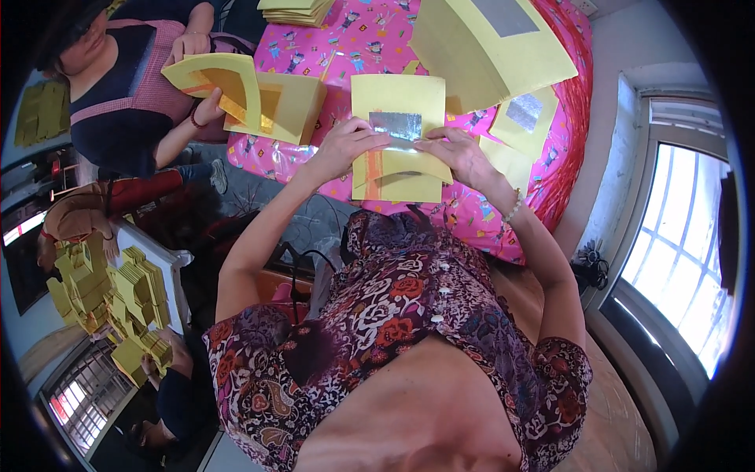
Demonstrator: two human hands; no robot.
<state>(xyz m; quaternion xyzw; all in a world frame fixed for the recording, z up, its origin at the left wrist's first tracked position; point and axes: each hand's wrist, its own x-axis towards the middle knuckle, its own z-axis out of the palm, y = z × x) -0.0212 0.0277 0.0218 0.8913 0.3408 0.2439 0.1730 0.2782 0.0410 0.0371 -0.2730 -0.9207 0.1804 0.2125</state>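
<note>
A person in a floral blouse (377, 315) bent over a table spread with a pink patterned cover (377, 55), both bare forearms reaching forward. A pale beaded bracelet (513, 206) circled the right wrist. On the table's near side, directly before the wearer, lay a yellow sheet (399, 94) bearing a silver rectangle (395, 124) and an orange streak (373, 167); its lower edge arched above more yellow paper. The left hand (350, 147) grasped it at the rectangle's left side, thumb and fingers closed together, while the right hand (462, 155) pinched it near the lower right corner. Just beyond, to the right, sat a smaller sheet with a silver patch (525, 114) and a large yellow pile (480, 59), with red strands (565, 185) hanging along the table's edge. Across on the left, a co-worker (118, 94) in a pink checked apron held fanned yellow sheets (211, 77) beside a thick yellow block (289, 110). A barred window (680, 244) lit the right side. At far left, people leaned around bundled yellow paper (141, 291); near the dark rim, their grip could not be made out clearly.
</note>
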